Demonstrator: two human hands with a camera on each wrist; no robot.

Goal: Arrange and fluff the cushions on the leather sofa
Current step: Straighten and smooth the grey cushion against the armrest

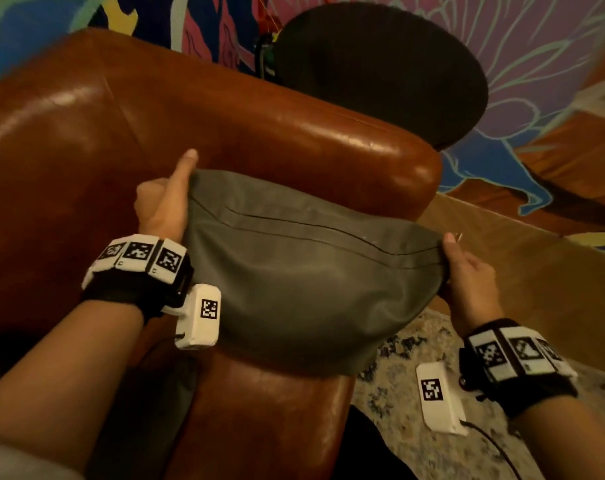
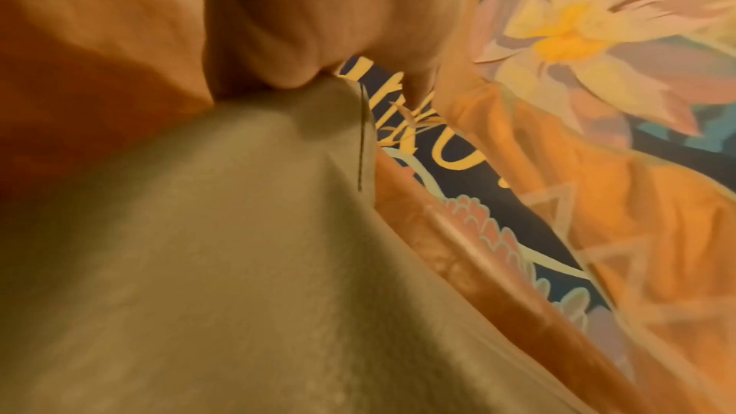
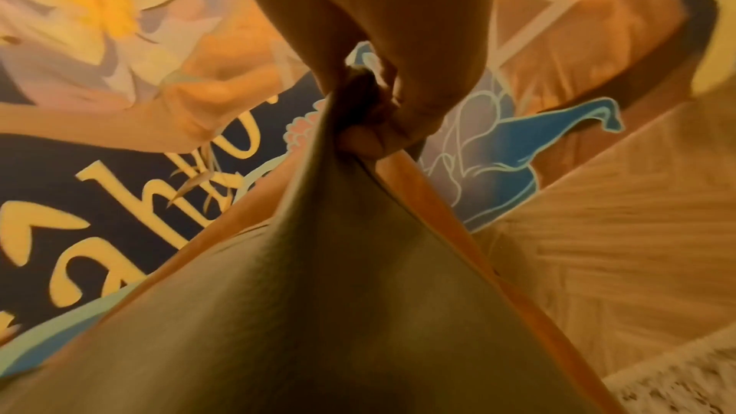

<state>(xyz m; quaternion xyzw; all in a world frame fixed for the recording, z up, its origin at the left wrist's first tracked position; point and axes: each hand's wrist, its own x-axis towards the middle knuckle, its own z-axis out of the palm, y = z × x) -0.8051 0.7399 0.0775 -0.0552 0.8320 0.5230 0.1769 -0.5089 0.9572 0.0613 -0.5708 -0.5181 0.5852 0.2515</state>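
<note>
cushion (image 1: pixel 294 271), grey-green fabric, plump and sagging in the middle, dark zip seam along its top edge. held over the brown leather sofa (image 1: pixel 224 126) armrest. left hand (image 1: pixel 166 202) pinches one top corner, right hand (image 1: pixel 467 271) pinches the other, fingers curled into the cloth.

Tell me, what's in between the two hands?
The grey cushion stretches between them in the head view. The left hand grips its left corner, the right hand pinches its right corner, and the brown leather sofa sits behind it.
</note>
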